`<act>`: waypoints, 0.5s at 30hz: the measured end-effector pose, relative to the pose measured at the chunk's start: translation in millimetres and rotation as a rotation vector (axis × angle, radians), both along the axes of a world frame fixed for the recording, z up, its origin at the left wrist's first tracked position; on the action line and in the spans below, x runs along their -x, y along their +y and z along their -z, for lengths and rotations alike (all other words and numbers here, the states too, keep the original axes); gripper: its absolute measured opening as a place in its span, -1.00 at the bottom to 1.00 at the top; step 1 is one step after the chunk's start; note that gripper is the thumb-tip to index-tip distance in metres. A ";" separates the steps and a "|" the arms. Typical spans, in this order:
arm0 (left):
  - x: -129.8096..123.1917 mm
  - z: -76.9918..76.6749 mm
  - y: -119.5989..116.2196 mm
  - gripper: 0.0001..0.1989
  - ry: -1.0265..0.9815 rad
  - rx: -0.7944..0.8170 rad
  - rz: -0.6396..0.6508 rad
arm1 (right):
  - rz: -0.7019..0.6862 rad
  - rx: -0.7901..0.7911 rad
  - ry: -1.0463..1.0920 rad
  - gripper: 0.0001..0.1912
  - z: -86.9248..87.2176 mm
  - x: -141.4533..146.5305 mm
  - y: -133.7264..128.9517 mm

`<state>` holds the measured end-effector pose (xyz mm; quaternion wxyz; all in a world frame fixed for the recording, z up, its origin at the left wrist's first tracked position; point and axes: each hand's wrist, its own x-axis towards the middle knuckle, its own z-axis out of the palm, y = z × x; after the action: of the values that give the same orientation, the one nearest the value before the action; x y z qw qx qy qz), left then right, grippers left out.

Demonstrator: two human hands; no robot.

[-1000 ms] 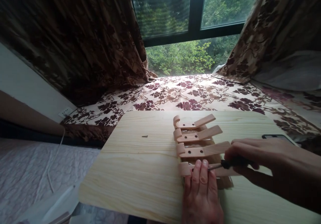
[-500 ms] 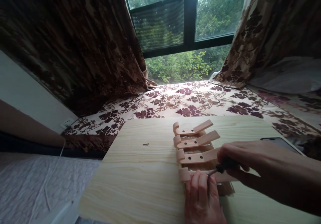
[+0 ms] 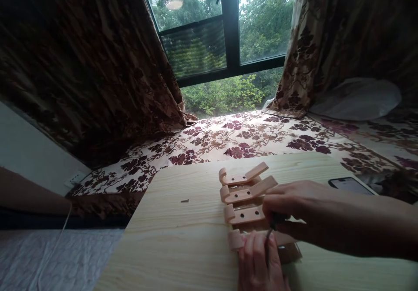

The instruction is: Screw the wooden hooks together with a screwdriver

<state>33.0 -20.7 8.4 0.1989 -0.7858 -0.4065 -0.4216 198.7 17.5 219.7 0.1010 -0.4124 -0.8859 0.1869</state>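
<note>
A wooden hook rack (image 3: 248,193) lies on the pale wooden table, with several curved hooks side by side and dark screw heads in the farther ones. My left hand (image 3: 259,258) presses on the nearest wooden hook (image 3: 235,239), its fingers closed about it. From the right, my right hand (image 3: 290,206) grips a screwdriver (image 3: 277,219) by its dark handle. The metal shaft slopes down to my left fingers, which hide its tip. Left of the rack, a loose screw (image 3: 184,201) rests on the table.
The pale table (image 3: 170,239) fills the foreground. A phone (image 3: 351,185) lies beyond my right wrist. Behind are a flowered cloth ledge (image 3: 209,141), patterned curtains (image 3: 98,56) and a window (image 3: 231,34). A white cable (image 3: 57,243) hangs at the left.
The view has shifted, so the table and rack appear a little lower and farther left. My right hand has turned and steepened the screwdriver. My left hand stays on the nearest hook.
</note>
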 end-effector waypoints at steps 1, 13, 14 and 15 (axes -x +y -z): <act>-0.1 -0.5 -0.3 -0.57 0.002 0.006 -0.003 | -0.012 0.050 0.012 -0.86 -0.1 -0.6 0.5; 1.6 0.2 0.5 -0.55 -0.003 0.006 -0.007 | 0.038 0.057 -0.041 -0.86 0.8 15.4 3.4; 2.0 -0.2 0.6 -0.55 -0.001 0.006 -0.005 | 0.043 0.071 -0.038 -0.86 -0.9 16.8 3.8; 2.2 -0.7 0.6 -0.55 -0.002 0.010 -0.002 | 0.047 0.087 -0.024 -0.87 -1.7 17.3 4.3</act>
<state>30.8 -20.1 9.1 0.1950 -0.7860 -0.4097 -0.4200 181.4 21.8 221.3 0.0765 -0.4392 -0.8682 0.2181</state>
